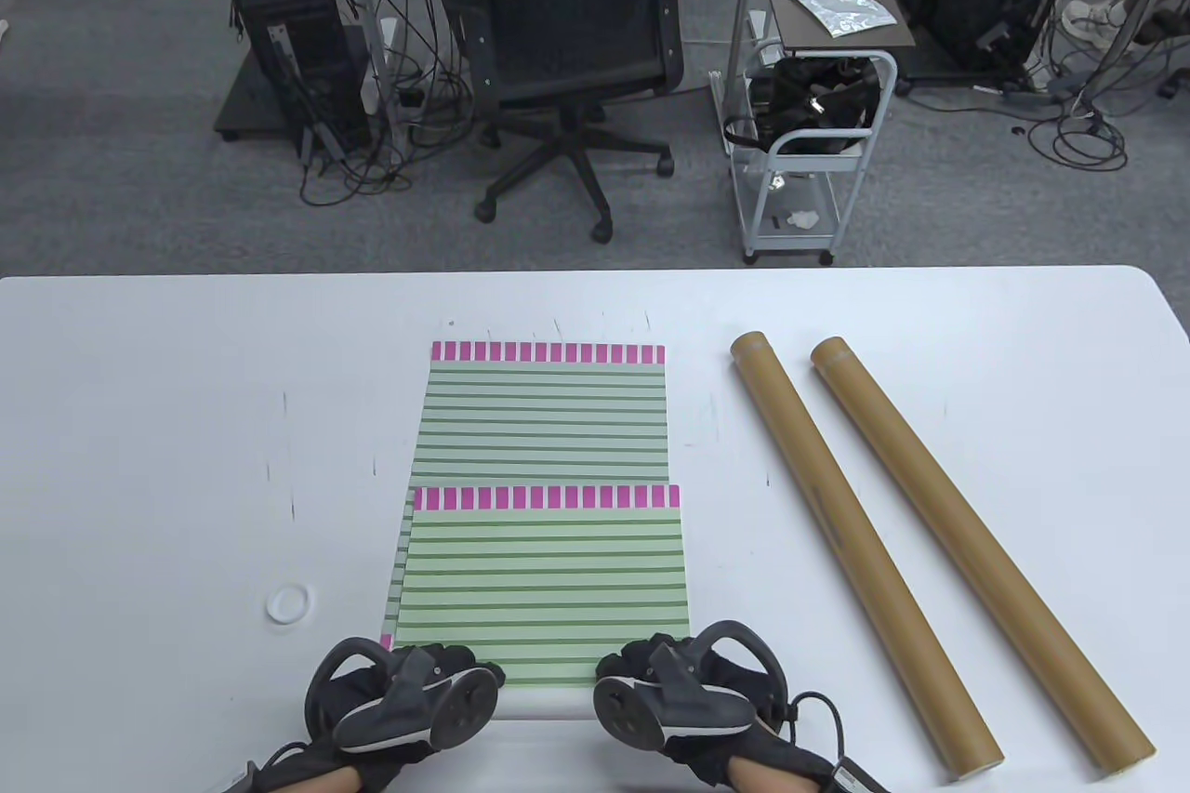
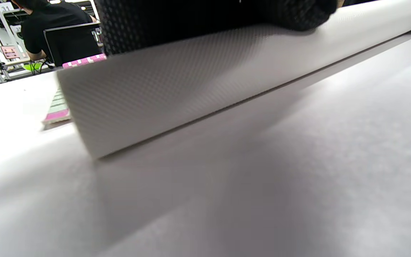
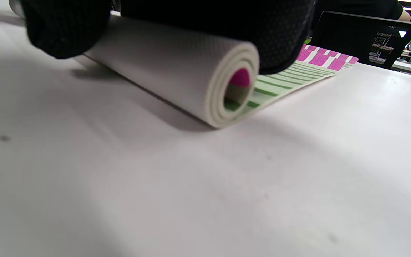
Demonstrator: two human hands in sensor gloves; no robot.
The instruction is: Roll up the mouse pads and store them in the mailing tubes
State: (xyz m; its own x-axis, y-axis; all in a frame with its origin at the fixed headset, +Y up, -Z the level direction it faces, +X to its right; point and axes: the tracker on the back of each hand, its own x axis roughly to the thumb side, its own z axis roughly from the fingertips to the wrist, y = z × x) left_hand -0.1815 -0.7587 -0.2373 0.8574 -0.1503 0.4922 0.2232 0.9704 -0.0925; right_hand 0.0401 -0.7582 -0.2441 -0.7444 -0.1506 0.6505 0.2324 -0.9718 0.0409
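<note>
White table (image 1: 139,458) is seen before an office floor with 1 chair (image 1: 567,40) and 1 cart (image 1: 809,114). 2 striped mouse pads are counted: the far pad (image 1: 544,412) lies flat, the near pad (image 1: 544,570) overlaps it and is partly rolled at its near edge into a roll (image 3: 177,71). 2 brown tubes (image 1: 855,551) (image 1: 976,551) lie just right, apart. 1 white ring (image 1: 289,603) lies left. Left hand (image 1: 409,691) and right hand (image 1: 679,691) are pressed on the roll, fingers curled over it.

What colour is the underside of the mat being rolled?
Plain white mouse pad underside, clearest in right wrist view.
</note>
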